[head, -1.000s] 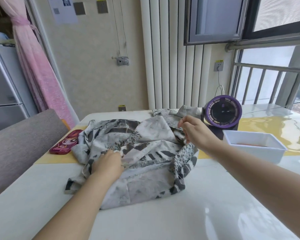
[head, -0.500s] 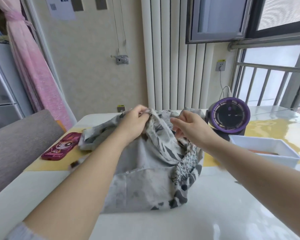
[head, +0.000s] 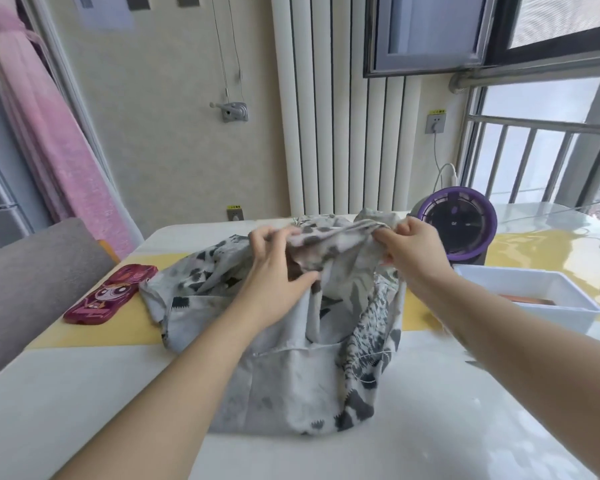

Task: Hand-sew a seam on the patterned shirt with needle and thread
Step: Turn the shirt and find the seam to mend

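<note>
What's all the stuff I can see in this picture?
Grey-and-white patterned fabric shirt: one, grey-white with dark marks, table centre.
Magenta cartoon phone case: one, magenta, left of shirt, on mat.
Flat yellow table mat: one, yellow, under shirt's far part.
Round purple desk fan: one, purple-black, far right.
White rectangular plastic tray: one, white, right, before fan.
Glossy white table: one, white, beneath everything.
Grey padded chair: one, grey, left.
Sheer pink curtain: one, pink, far left.
Left hand: one, gripping shirt's raised top.
Right hand: one, gripping it too.
</note>
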### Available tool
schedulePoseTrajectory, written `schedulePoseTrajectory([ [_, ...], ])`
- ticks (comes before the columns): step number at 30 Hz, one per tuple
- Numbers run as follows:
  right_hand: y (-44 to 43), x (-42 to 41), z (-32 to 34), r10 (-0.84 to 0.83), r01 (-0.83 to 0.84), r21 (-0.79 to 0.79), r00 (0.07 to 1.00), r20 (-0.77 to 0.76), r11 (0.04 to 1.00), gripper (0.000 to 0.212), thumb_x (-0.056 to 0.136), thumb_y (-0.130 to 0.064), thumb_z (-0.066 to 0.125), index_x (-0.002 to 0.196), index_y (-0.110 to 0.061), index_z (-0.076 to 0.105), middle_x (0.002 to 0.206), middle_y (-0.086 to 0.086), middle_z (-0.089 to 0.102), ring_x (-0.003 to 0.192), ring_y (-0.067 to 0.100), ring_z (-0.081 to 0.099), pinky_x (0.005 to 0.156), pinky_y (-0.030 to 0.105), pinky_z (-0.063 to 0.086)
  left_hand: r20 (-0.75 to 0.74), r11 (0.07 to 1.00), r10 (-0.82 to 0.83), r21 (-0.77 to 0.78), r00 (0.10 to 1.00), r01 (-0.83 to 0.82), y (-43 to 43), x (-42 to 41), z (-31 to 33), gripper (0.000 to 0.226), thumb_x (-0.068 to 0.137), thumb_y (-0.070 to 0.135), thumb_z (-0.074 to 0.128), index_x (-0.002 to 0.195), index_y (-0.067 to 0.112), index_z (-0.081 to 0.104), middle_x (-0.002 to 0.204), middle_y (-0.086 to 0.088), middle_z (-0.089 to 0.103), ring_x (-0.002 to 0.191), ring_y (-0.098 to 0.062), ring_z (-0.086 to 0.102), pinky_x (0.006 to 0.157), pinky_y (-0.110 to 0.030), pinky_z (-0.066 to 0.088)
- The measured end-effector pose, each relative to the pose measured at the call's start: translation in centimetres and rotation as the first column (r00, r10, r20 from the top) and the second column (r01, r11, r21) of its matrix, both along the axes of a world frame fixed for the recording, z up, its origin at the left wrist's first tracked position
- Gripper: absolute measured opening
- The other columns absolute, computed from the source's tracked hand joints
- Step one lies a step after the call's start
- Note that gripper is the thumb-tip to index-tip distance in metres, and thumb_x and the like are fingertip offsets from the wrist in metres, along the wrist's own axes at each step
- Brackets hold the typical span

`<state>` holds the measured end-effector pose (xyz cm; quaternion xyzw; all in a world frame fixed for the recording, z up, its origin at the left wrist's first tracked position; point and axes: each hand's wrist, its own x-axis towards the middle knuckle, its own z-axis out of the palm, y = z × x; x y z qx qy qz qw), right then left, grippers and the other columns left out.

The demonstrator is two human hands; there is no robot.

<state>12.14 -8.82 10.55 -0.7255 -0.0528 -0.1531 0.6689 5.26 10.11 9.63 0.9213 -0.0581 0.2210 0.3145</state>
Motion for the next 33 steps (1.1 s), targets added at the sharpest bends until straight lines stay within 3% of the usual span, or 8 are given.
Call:
schedulePoseTrajectory([
  [7, -1.6, 0.3, -1.4, -0.018, -0.081, -0.632, 0.989, -0.148, 0.77, 0.021, 0.08, -0.016, 0.063, 0.08, -0.011, 0.042, 0.075, 0.004, 0.05, 0.072, 0.024, 0.055, 0.057, 0.031, 0.043, -0.057, 0.988, -0.143, 0.053, 0.988, 0.147, -0.8, -0.8, -2.6, 0.013, 0.088, 0.02, 0.063, 0.085, 0.026, 0.052, 0.108, 0.008, 0.036, 0.096, 0.007, 0.041, 0.078, 0.006, 0.022],
  [13, 0.7, -2.9, -1.0, 0.301, 0.171, -0.875, 0.895, 0.33, 0.452, 0.033, 0.074, -0.025, 0.067, 0.095, -0.012, 0.044, 0.117, 0.004, 0.056, 0.119, 0.026, 0.036, 0.09, 0.04, 0.037, 0.03, 0.989, -0.147, -0.022, 0.989, 0.148, -0.8, -0.4, -2.1, 0.018, 0.083, 0.007, 0.067, 0.079, 0.022, 0.058, 0.086, 0.009, 0.055, 0.081, 0.0, 0.052, 0.073, -0.003, 0.035],
  [17, 2.3, -2.5, -0.9, 0.454, 0.176, -0.937, 0.837, 0.304, 0.303, 0.04, 0.072, -0.031, 0.07, 0.088, -0.019, 0.035, 0.116, 0.003, 0.059, 0.121, 0.027, 0.041, 0.093, 0.037, 0.032, 0.127, 0.97, -0.137, -0.182, 0.982, 0.159, -1.0, 0.3, -0.8, 0.027, 0.082, 0.0, 0.063, 0.081, 0.027, 0.061, 0.087, 0.013, 0.058, 0.071, 0.004, 0.053, 0.067, -0.005, 0.038],
  [19, 2.7, -2.0, -0.4, 0.413, 0.085, -0.942, 0.883, 0.222, 0.325, 0.032, 0.079, -0.024, 0.064, 0.083, -0.018, 0.033, 0.082, -0.001, 0.053, 0.092, 0.028, 0.049, 0.07, 0.034, 0.034, 0.169, 0.942, -0.092, -0.304, 0.981, 0.141, -0.6, 0.5, 0.3, 0.033, 0.084, -0.003, 0.059, 0.077, 0.029, 0.059, 0.08, 0.013, 0.058, 0.061, 0.008, 0.05, 0.061, -0.006, 0.037],
  [21, 2.7, -1.3, 0.1, 0.368, -0.076, -0.846, 0.918, 0.147, 0.527, 0.033, 0.08, -0.014, 0.061, 0.072, -0.018, 0.029, 0.065, -0.003, 0.04, 0.067, 0.025, 0.041, 0.053, 0.031, 0.028, 0.161, 0.89, -0.056, -0.44, 0.985, 0.123, 0.2, 1.0, 1.4, 0.03, 0.086, -0.001, 0.057, 0.077, 0.029, 0.06, 0.078, 0.012, 0.06, 0.064, 0.007, 0.051, 0.067, -0.011, 0.041],
  [26, 1.4, 1.4, 2.1, 0.054, -0.055, -0.4, 0.998, -0.014, 0.915, 0.024, 0.084, -0.02, 0.066, 0.079, -0.014, 0.044, 0.071, 0.0, 0.047, 0.068, 0.018, 0.044, 0.048, 0.025, 0.031, 0.061, 0.916, -0.039, -0.396, 0.997, 0.06, 1.5, 1.7, 1.9, 0.027, 0.088, 0.005, 0.057, 0.077, 0.03, 0.059, 0.106, 0.005, 0.06, 0.104, -0.007, 0.053, 0.088, -0.022, 0.037],
  [30, -0.1, 2.3, 1.3, -0.069, -0.067, -0.804, 0.989, -0.133, 0.591, 0.036, 0.089, -0.02, 0.059, 0.114, -0.001, 0.041, 0.103, 0.013, 0.052, 0.083, 0.024, 0.044, 0.058, 0.03, 0.035, -0.199, 0.977, -0.21, -0.061, 0.957, 0.202, 0.1, 0.5, 0.0, 0.021, 0.089, 0.01, 0.057, 0.082, 0.028, 0.065, 0.091, 0.013, 0.066, 0.079, 0.005, 0.059, 0.071, -0.013, 0.042],
  [33, 0.6, 0.2, 0.7, 0.067, 0.115, -0.868, 0.984, 0.167, 0.484, 0.028, 0.089, -0.018, 0.055, 0.111, -0.008, 0.041, 0.105, 0.007, 0.049, 0.09, 0.022, 0.043, 0.069, 0.033, 0.039, -0.459, 0.922, -0.215, 0.196, 0.862, 0.334, -0.8, 0.6, -2.4, 0.019, 0.09, 0.019, 0.058, 0.105, 0.022, 0.069, 0.102, 0.011, 0.068, 0.089, 0.0, 0.061, 0.08, -0.018, 0.047],
])
